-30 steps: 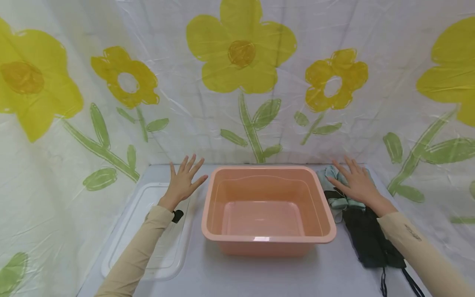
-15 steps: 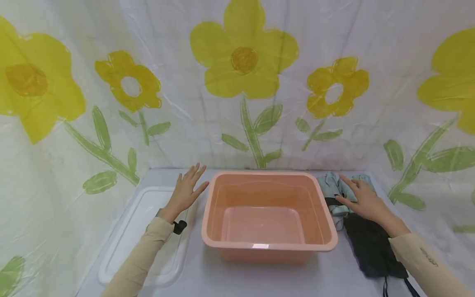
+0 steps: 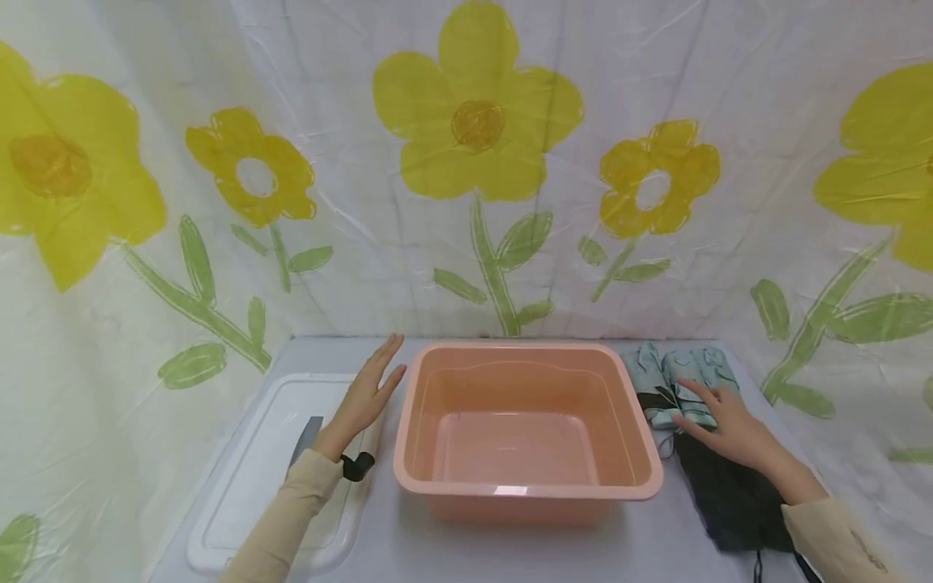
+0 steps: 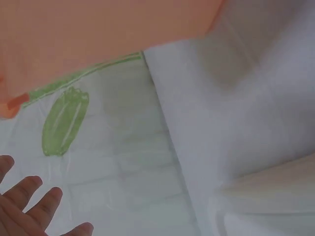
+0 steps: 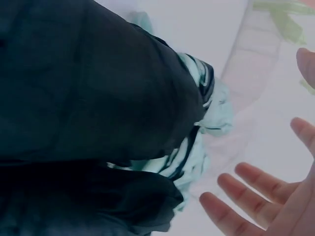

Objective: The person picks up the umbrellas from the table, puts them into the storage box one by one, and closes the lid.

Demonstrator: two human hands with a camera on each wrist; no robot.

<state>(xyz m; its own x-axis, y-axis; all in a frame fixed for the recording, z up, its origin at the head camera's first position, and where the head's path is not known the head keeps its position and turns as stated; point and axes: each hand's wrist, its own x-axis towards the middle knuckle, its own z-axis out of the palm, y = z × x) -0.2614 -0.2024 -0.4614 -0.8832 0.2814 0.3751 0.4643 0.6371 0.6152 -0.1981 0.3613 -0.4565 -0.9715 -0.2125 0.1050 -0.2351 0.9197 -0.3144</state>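
Between my hands stands a peach-coloured plastic basin [image 3: 525, 512] with nothing in it. My left hand [image 3: 364, 402], fingers straight, hovers left of the basin over a flat white lid [image 3: 251, 470]. It holds nothing, and its spread fingers [image 4: 43, 209] show in the left wrist view. On the right, my right hand [image 3: 739, 433] hangs with fingers extended above rolled pale green cloths [image 3: 645, 372] and a black drawstring bag [image 3: 717, 502]. In the right wrist view the fingers [image 5: 256, 206] stand apart from the black bag [image 5: 98, 93] and the cloth bundle [image 5: 216, 115].
A white curtain [image 3: 350, 275] with yellow flowers closes off the back and both sides. All the things stand on a pale table [image 3: 510, 559]. Black cords [image 3: 759, 567] trail from the bag toward the front edge.
My right hand has moved down and right, uncovering more of the green cloths. The left hand has turned edge-on with its fingers closer together. The head view has tilted slightly upward.
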